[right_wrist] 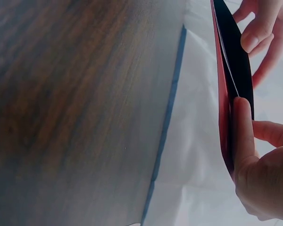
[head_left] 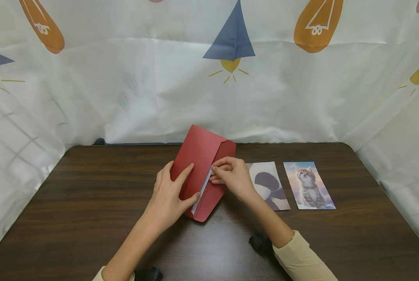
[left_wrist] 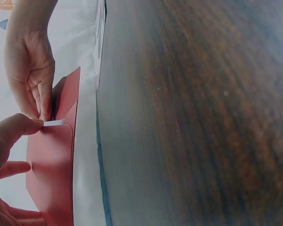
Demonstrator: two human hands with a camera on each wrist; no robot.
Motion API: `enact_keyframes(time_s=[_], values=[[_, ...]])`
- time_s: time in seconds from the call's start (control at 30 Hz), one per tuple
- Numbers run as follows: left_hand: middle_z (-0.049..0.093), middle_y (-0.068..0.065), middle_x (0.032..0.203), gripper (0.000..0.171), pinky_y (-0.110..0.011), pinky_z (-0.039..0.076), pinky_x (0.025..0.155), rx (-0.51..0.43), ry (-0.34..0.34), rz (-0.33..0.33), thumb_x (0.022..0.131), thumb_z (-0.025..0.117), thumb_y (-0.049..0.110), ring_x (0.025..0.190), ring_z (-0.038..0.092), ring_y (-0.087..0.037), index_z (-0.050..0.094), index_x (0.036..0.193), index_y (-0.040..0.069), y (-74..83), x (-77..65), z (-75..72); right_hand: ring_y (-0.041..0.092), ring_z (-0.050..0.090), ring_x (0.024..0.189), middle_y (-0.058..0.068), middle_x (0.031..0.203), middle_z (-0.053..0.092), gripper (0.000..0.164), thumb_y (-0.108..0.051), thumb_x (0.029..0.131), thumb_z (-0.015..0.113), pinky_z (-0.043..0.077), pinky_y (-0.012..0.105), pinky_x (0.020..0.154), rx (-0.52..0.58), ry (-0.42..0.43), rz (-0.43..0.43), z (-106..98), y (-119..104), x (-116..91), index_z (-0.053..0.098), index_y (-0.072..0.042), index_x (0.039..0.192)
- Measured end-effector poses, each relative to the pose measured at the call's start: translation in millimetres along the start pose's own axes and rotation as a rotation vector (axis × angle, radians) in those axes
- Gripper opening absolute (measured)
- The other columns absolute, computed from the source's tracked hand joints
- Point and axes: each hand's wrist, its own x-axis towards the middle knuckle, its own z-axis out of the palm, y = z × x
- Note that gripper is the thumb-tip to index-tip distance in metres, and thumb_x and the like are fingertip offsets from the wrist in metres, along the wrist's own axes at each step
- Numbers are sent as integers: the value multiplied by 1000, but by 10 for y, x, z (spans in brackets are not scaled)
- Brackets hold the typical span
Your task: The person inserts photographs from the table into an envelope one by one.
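A red envelope [head_left: 199, 150] is tilted above the table, its flap side folded open toward the right. My left hand [head_left: 170, 191] holds it from the left, with spread fingers on its front and the thumb at the opening. Along that opening shows a narrow white strip of paper [head_left: 203, 188]; the rest of it is hidden inside. My right hand [head_left: 234, 177] pinches the upper end of the strip. In the right wrist view, the right index finger [right_wrist: 243, 127] reaches into the envelope's slit.
Right of the envelope lie a photo card of purple-grey shapes [head_left: 267, 181], partly behind the right forearm, and a kitten card [head_left: 309, 185]. Dark wood table [head_left: 72, 203] lies beneath. A patterned white curtain [head_left: 181, 86] hangs behind the table's far edge.
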Motion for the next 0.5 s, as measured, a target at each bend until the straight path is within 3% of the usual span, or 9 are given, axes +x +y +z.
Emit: enact_keyframes(time_s=[0.5], values=[[39, -36, 150, 70, -63, 54, 96, 5, -11, -10, 84, 90, 18, 134, 43, -54, 61, 147, 7, 29, 0, 0, 14, 74, 69, 20, 87, 75, 15, 6, 100, 65, 65, 35, 73, 4, 2, -1, -2, 0, -3, 68, 16, 110]])
